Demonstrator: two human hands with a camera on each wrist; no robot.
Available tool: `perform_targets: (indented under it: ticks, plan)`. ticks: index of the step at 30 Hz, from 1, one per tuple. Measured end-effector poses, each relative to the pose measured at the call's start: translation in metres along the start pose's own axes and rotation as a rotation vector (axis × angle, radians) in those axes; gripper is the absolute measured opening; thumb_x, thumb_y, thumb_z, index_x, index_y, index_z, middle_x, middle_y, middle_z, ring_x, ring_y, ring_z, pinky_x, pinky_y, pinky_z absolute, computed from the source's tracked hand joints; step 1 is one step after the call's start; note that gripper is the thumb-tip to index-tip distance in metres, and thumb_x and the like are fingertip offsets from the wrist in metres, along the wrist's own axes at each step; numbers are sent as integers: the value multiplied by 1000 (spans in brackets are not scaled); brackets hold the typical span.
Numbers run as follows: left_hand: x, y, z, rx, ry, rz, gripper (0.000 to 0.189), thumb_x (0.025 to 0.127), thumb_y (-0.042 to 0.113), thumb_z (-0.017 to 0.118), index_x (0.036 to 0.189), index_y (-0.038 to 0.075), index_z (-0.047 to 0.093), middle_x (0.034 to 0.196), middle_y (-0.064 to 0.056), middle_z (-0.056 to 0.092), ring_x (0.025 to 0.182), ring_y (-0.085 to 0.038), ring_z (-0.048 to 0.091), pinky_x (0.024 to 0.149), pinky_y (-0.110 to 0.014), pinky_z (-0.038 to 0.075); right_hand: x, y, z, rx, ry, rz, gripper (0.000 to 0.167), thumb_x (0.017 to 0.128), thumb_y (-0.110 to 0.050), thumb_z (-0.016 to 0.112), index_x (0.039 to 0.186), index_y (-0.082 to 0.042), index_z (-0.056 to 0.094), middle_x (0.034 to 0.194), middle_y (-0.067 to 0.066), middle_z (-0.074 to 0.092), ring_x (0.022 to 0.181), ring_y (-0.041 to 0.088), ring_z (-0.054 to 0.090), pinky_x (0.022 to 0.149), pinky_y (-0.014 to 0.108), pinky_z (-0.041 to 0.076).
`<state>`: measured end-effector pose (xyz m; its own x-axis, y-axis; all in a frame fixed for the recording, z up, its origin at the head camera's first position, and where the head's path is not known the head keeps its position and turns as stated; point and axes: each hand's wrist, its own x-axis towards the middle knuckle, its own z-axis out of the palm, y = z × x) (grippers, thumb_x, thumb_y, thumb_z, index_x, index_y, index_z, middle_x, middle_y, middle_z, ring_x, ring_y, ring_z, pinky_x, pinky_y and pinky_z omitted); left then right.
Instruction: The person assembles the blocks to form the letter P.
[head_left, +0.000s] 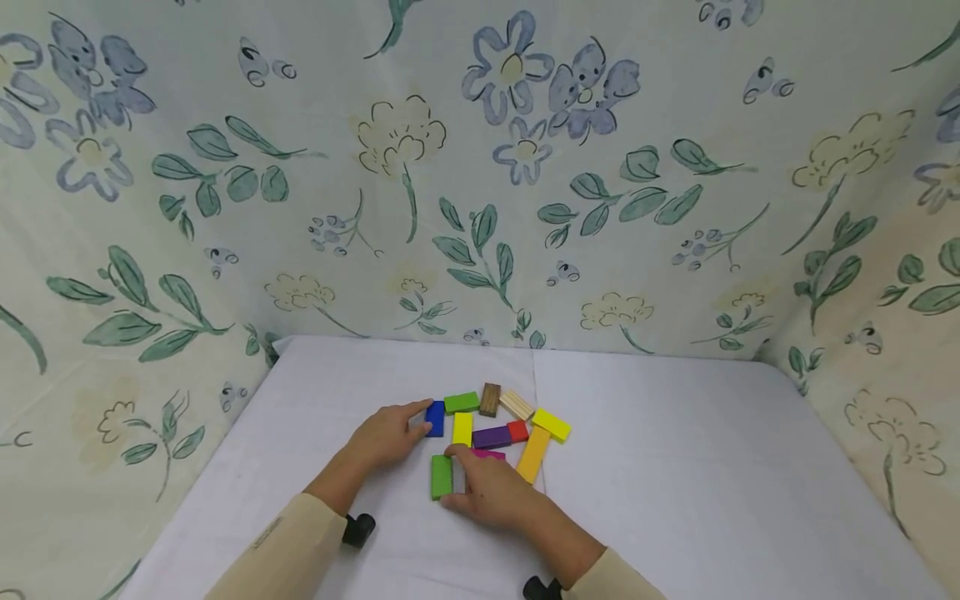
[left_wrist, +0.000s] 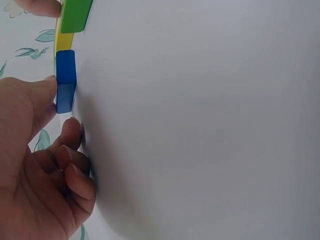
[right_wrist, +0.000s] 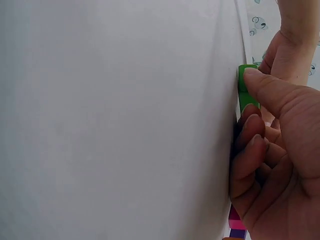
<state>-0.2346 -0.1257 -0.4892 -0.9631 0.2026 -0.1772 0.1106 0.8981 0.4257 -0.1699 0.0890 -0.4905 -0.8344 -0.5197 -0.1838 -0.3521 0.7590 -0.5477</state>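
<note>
My left hand (head_left: 384, 437) pinches a small blue block (head_left: 435, 419) between index finger and thumb, at the left end of a group of coloured blocks. In the left wrist view the blue block (left_wrist: 66, 70) shows two faces, and the other fingers curl below it. Nearer to me, my right hand (head_left: 495, 492) holds a green block (head_left: 441, 477) lengthwise, index finger at its far end and thumb at its near end. The right wrist view has the thumb on that green block (right_wrist: 247, 82), with the remaining fingers curled by the cloth.
Behind lie another green block (head_left: 461, 402), a brown block (head_left: 491, 400) and a ridged pale wooden one (head_left: 516, 405). Yellow (head_left: 462, 428), purple (head_left: 491, 437), red (head_left: 517, 431) and orange (head_left: 533, 454) blocks fill the middle and right. My right hand partly covers a magenta block (head_left: 491, 455).
</note>
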Motion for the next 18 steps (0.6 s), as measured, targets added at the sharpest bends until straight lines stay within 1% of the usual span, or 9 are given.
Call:
perform_targets:
  ticks: [3,7,14,18]
  plan:
    - [8,2,1,4,-1,-12,53,103,44,58,153,29,49,147,-10,59,137,-36,55,112,-56,43,1,0,0,18,9,11,64,91,-49,74,143,-27,45,72,-9,57,63,7,52,60,22,46]
    - [18,6,1,-14,-12,-26,54,102,46,59,153,32,49,150,-10,57,140,-35,52,113,-56,42,1,0,1,34,9,33,63,90,-50,75,142,-28,46,72,-8,57,63,8,52,59,23,45]
    - [28,10,-2,-45,-30,-23,54,102,42,61,153,32,48,153,-10,54,143,-36,48,116,-56,39,4,2,3,27,11,48,62,90,-53,74,141,-30,44,71,-8,56,62,8,51,58,23,44]
    - [32,10,-2,-72,-40,-22,53,102,43,60,153,36,48,153,-9,53,143,-36,48,116,-56,38,4,2,3,24,15,52,63,91,-53,73,142,-31,44,70,-8,55,62,8,51,58,23,44]
